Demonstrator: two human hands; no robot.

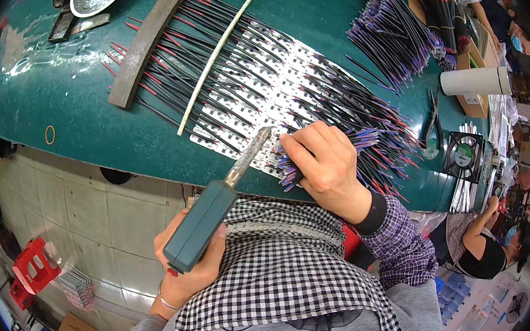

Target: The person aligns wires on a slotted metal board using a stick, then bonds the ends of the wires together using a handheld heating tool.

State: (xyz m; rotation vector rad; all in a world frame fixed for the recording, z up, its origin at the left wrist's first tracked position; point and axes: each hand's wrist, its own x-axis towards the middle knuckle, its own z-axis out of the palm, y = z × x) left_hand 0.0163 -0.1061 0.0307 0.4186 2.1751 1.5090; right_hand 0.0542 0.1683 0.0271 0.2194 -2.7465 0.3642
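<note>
My left hand (198,276) is closed round the green handle of a soldering iron (200,224). Its metal barrel slants up to the right, and the tip is over the near edge of a white panel of small circuit boards (224,118). In my closed right hand (331,170) is a bunch of thin wires (365,138) with blue and red ends. My thumb and forefinger are close to the iron's tip; what lies between them is too small to tell. Rows of black and red wires (361,100) fan out from the panel on both sides.
A dark flat bar (148,48) and a pale thin rod (221,54) lie across the left wires. To the right are a heap of wires (387,36), pliers (431,119), a white cup (476,82) and a small fan (464,156). Other people sit at the right.
</note>
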